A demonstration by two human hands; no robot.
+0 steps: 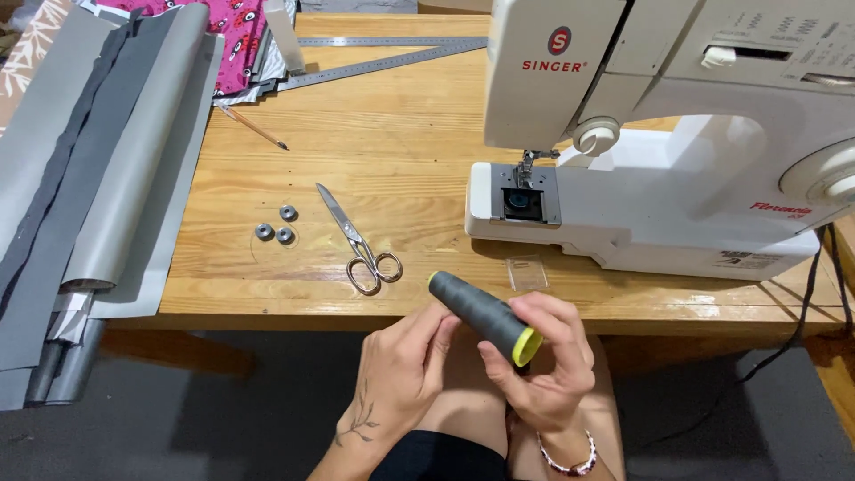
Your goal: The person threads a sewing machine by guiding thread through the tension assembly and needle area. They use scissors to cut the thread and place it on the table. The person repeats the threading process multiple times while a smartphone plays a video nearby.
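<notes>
A spool of dark grey thread (481, 313) with yellow-green ends is held below the table's front edge. My right hand (545, 365) grips its near end. The fingertips of my left hand (403, 370) touch its side near the far end. A white sewing machine (659, 142) stands on the wooden table (392, 151), its bobbin cover off and the bobbin well (521, 203) exposed. The clear cover plate (527, 273) lies in front of the machine. Steel scissors (359, 239) and three metal bobbins (276, 226) lie to the left.
Rolls of grey fabric (98, 178) hang over the table's left end, with pink printed cloth (233, 36) behind. A pencil (255, 128) and metal rulers (383, 55) lie at the back. A black power cord (806, 294) drops off the right side.
</notes>
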